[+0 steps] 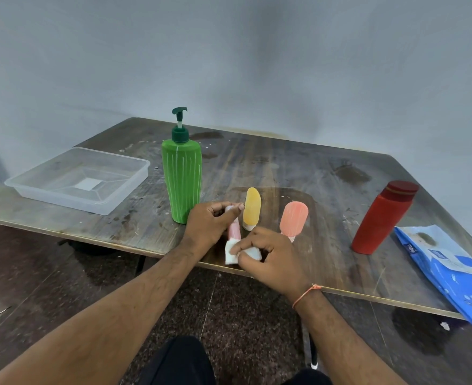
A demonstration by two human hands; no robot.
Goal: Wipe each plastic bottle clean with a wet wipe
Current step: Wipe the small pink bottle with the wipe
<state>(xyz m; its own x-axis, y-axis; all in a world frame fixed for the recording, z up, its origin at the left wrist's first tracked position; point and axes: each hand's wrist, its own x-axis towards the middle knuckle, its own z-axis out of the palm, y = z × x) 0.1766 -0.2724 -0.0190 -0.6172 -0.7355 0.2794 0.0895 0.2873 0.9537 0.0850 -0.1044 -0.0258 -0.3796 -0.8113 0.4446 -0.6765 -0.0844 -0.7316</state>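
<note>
Head view, items listed left to right on a worn wooden table (pixel 298 173).

Clear plastic tray (pixel 46 187): far left, near the table's left edge, shallow and rectangular, a pale square visible at its bottom.

Green pump bottle (pixel 181 179): upright, dark green pump head on top, right of the tray and just behind the left hand.

Left hand (pixel 208 225): fingers curled round the top end of a small pink bottle (pixel 234 230), thumb laid across its tip. The bottle stands roughly upright near the table's near edge, between the two hands; most of its upper part is covered by the hand.

White wet wipe (pixel 232 254): folded against the lower part of the pink bottle, partly hidden by fingers.

Right hand (pixel 271 259): fingers bent and pinching the wipe, pressing it to the bottle's lower end. An orange thread circles the wrist.

Yellow bottle (pixel 252 208): small, standing cap-down, just behind the hands and close beside the left thumb; contact cannot be judged.

Salmon bottle (pixel 293 219): small, cap-down, tilted a little to the right, right of the yellow one and just behind the right hand.

Red bottle (pixel 382 218): tall, dark red cap, standing well to the right and leaning in the wide lens.

Blue wipes packet (pixel 448 270): flat at the far right, overhanging the near edge of the table, just beside the red bottle's base.
</note>
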